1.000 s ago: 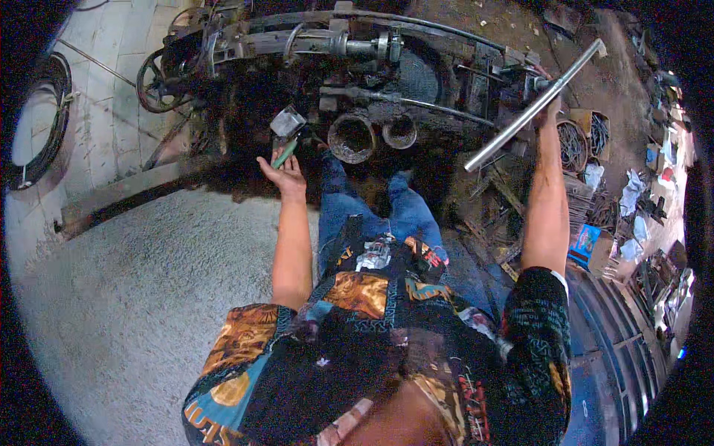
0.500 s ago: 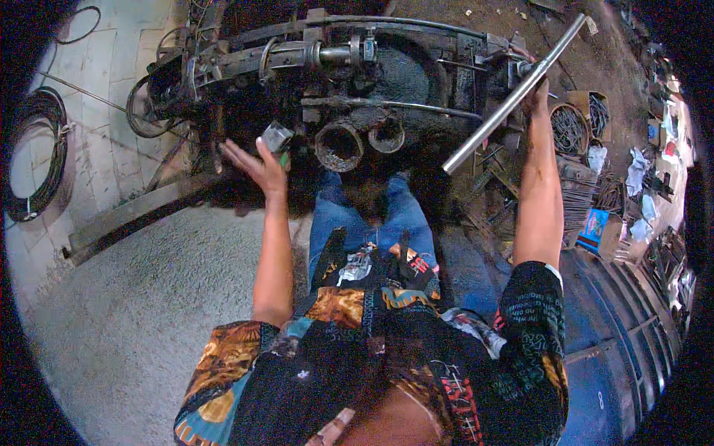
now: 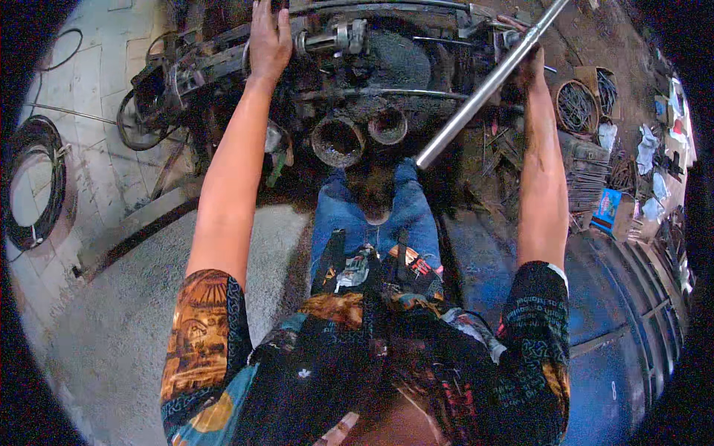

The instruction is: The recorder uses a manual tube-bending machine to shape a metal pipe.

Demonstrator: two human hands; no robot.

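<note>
My left hand [image 3: 269, 41] is raised at the upper left over the dark machine [image 3: 401, 63], fingers stretched out and nothing held. Whether its palm touches the machine cannot be made out. At the upper right, my right hand [image 3: 530, 65] is closed at a long, shiny metal bar [image 3: 476, 105], which slants from near my knees up to the top edge. The bar crosses in front of this hand and hides part of its fingers. A bright cylindrical fitting [image 3: 335, 39] sits on the machine just right of my left hand.
Two open pipe ends [image 3: 337, 141] face me below the machine. A coil of black cable [image 3: 37, 178] lies on the left floor. Boxes of metal pieces [image 3: 576, 106], rods [image 3: 587, 175] and a blue packet [image 3: 607, 208] are on the right, above a blue ribbed surface [image 3: 595, 327].
My left hand has moved up and forward, from beside a clear block to over the machine. The metal bar has shifted left and up in the picture along with my right hand.
</note>
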